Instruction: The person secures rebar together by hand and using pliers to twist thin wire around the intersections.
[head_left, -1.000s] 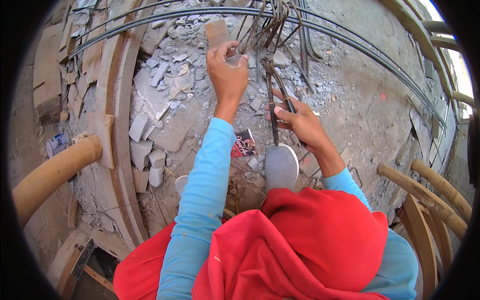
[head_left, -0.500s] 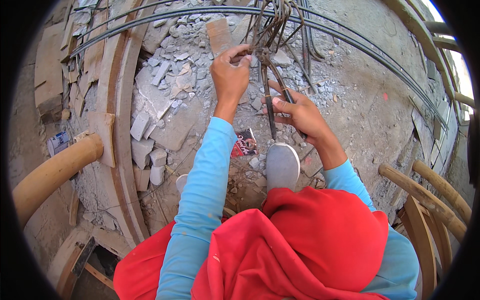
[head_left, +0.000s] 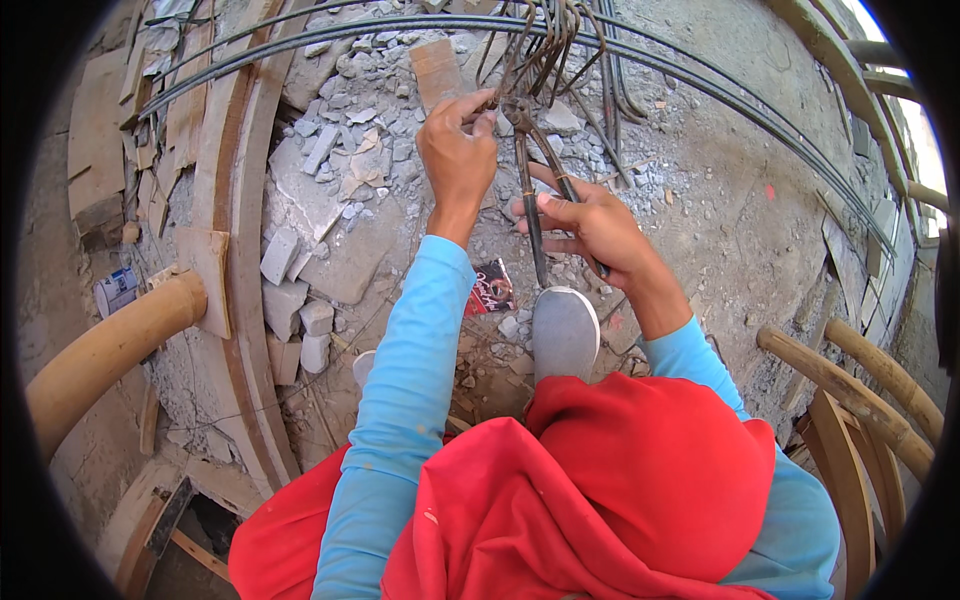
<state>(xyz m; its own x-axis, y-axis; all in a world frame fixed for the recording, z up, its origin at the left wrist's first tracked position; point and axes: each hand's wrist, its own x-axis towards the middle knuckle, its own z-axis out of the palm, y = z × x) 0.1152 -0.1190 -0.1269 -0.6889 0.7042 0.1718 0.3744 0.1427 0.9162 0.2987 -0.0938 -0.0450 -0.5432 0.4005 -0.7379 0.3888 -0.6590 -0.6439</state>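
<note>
A dusty ground (head_left: 705,200) strewn with broken grey rubble (head_left: 370,125) fills most of the view. Long timber boards (head_left: 250,190) run down the left side, and thin dark steel bars (head_left: 445,20) arch across the top. A thick bamboo pole (head_left: 115,345) juts in at left; 2 slimmer poles (head_left: 850,400) slant at right. Red cloth (head_left: 640,470) covers the person's lap, with a light-blue sleeve (head_left: 400,360) reaching past it. A bundle of bent, rusty rods (head_left: 555,60) stands at top centre, and below it are the dark pincers (head_left: 530,190), heads up against the lower ends of the rods, 2 handles spread apart. A grey shoe (head_left: 566,330) is just below their handle tips. The right hand (head_left: 598,232) grasps the pincers, fingers reaching across the handles. The left hand (head_left: 458,155) has thumb and forefinger brought together beside the pincer heads; whether they pinch a thin wire, I cannot tell. A small dark-and-red packet (head_left: 490,287) lies near the shoe.
</note>
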